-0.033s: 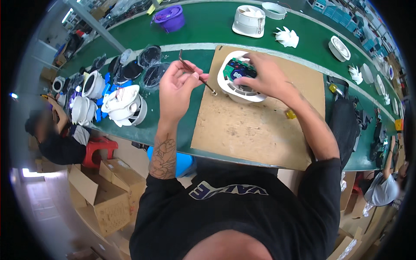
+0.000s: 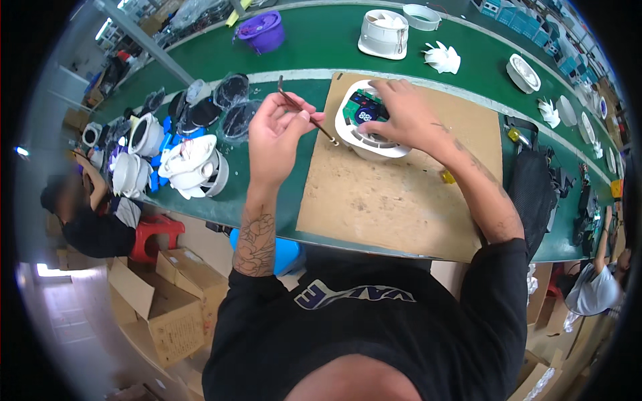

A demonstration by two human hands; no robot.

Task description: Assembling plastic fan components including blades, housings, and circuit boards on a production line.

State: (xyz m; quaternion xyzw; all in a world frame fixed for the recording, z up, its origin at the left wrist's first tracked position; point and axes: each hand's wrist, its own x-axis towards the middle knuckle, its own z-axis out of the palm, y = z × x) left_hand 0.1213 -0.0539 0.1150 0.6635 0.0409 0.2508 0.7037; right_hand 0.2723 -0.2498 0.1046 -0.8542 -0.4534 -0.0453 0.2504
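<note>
A white fan housing (image 2: 383,151) with rounded corners stands on the brown board. In its top sits a green circuit board (image 2: 350,115) with a dark digit display (image 2: 367,115). My right hand (image 2: 416,117) grips the housing from the right, its thumb and fingers spread across the display side and hiding part of the circuit board. Just left of the housing, my left hand (image 2: 275,134) pinches a thin dark metal rod (image 2: 322,128), bent at its upper end. The rod slants down to the right, with its lower tip close beside the housing wall.
The brown board (image 2: 394,214) covers the green bench (image 2: 281,214). Fan housings (image 2: 194,167) and dark round covers crowd the left. A black bag (image 2: 531,194) lies right; a yellow-handled tool (image 2: 449,177) lies by my right forearm. Beyond are a purple tub (image 2: 261,31) and white fan blades (image 2: 443,58).
The rod's lower tip has shifted slightly right, nearer the housing. My right hand has moved a little left over the housing. The view has also shifted slightly.
</note>
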